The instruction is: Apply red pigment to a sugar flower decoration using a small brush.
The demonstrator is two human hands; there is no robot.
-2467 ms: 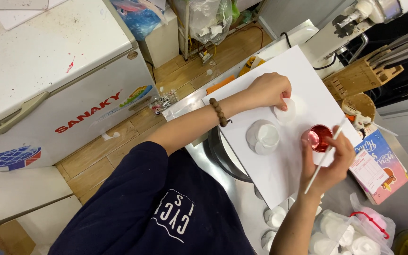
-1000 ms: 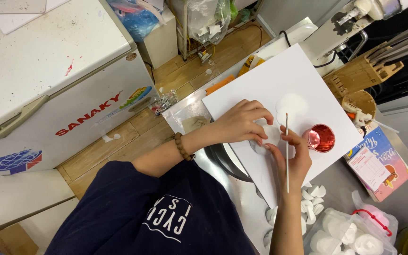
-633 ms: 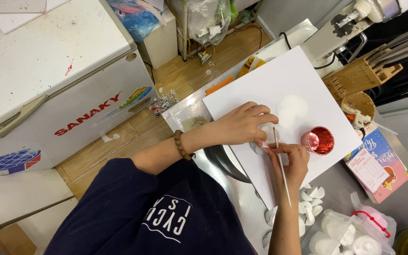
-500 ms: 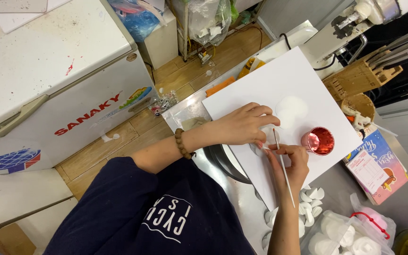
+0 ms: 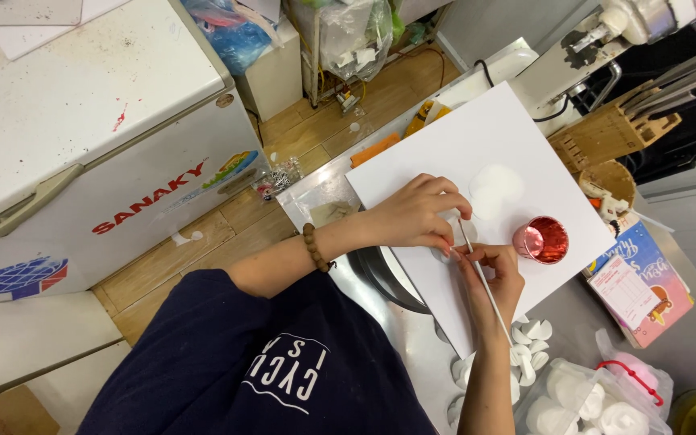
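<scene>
Flat on the steel counter (image 5: 690, 354): a board (image 5: 477, 145). On the board, right of both hands: a foil cup (image 5: 541, 239). Just above the cup, also on the board: a round pad (image 5: 495, 184). Left hand (image 5: 416, 213) over the board's near-left part, right hand (image 5: 493, 270) just below it, fingertips meeting, a thin stick (image 5: 485, 278) between them. Below the board: loose small pieces (image 5: 529, 334). Far left, on the floor: a chest freezer (image 5: 90, 137).
</scene>
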